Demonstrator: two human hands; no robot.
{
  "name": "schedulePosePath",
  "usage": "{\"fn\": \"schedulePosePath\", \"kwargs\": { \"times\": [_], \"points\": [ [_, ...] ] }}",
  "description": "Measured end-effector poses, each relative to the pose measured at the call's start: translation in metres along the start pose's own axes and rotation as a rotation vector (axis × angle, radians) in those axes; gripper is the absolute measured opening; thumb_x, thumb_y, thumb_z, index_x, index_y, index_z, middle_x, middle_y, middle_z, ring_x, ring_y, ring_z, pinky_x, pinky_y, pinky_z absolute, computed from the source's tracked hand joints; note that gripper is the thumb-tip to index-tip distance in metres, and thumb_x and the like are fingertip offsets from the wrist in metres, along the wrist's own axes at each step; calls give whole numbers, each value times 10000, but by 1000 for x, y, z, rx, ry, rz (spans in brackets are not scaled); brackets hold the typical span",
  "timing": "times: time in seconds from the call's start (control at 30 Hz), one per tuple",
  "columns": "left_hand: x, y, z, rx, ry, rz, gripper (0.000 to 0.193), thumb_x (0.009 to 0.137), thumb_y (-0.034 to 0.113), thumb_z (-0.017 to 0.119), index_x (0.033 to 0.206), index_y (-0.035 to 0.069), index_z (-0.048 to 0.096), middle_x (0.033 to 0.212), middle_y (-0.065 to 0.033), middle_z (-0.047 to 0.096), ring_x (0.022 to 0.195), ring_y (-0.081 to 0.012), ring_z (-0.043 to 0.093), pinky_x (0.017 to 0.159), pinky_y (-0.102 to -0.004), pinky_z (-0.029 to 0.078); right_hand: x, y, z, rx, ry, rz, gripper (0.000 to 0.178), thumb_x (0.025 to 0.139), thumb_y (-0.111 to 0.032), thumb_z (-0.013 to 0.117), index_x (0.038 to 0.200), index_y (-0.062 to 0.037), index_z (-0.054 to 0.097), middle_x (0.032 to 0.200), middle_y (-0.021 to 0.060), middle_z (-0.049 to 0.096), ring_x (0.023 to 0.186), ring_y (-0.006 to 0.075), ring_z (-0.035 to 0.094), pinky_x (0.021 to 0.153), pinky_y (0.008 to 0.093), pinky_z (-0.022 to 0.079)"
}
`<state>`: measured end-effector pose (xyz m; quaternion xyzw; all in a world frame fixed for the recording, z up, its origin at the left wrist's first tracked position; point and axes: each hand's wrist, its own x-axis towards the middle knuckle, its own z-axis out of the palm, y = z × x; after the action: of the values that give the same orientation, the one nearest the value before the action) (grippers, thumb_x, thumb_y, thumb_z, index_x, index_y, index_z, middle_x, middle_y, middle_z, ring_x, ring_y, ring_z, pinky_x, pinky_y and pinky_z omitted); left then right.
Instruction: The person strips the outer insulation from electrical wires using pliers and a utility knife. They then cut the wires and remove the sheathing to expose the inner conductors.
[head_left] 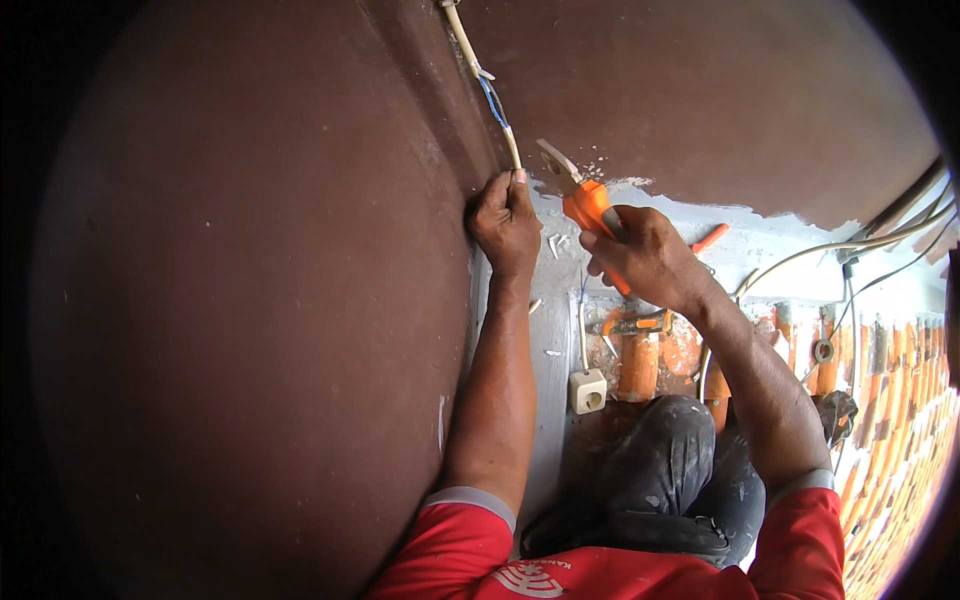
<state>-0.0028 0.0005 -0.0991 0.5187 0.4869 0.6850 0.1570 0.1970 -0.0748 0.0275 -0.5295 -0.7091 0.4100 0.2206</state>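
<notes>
A white sheathed cable (462,40) comes down along the brown wall, with its blue and dark inner wires (492,100) bared over a short stretch. Below that stretch, my left hand (507,222) pinches the cable's lower end between thumb and finger. My right hand (645,255) is wrapped round pliers (590,205) with orange and grey handles. Their metal jaws point up and left, a little to the right of the cable and apart from it. Whether the jaws are parted is hard to make out.
A white socket (588,391) on a short cable lies near my knee. Close by is an orange-and-black tool (635,324) on the roof tiles (640,368). White scraps (558,243) lie on the grey ledge. More cables (850,245) run along the right, and brown walls (250,300) rise around me.
</notes>
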Motion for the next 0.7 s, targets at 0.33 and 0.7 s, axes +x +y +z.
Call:
{"fn": "schedulePosePath", "kwargs": {
  "times": [0.33, 0.7],
  "points": [
    [-4, -19, -1, -88, -30, 58, 279, 1014, 262, 778, 1137, 15, 743, 1022, -16, 748, 920, -109, 703, 836, -306, 587, 26, -18, 16, 728, -270, 45, 525, 1077, -385, 749, 1279, 84, 627, 965, 205, 824, 806, 241, 830, 587, 321, 621],
    [-5, -18, 0, -232, -28, -12, 297, 1029, 255, 770, 1212, 22, 747, 1091, -29, 755, 979, -129, 726, 885, -323, 609, 23, -28, 15, 740, -274, 32, 491, 1092, -391, 715, 1238, 72, 645, 934, 187, 827, 757, 214, 815, 554, 289, 572]
  ]
}}
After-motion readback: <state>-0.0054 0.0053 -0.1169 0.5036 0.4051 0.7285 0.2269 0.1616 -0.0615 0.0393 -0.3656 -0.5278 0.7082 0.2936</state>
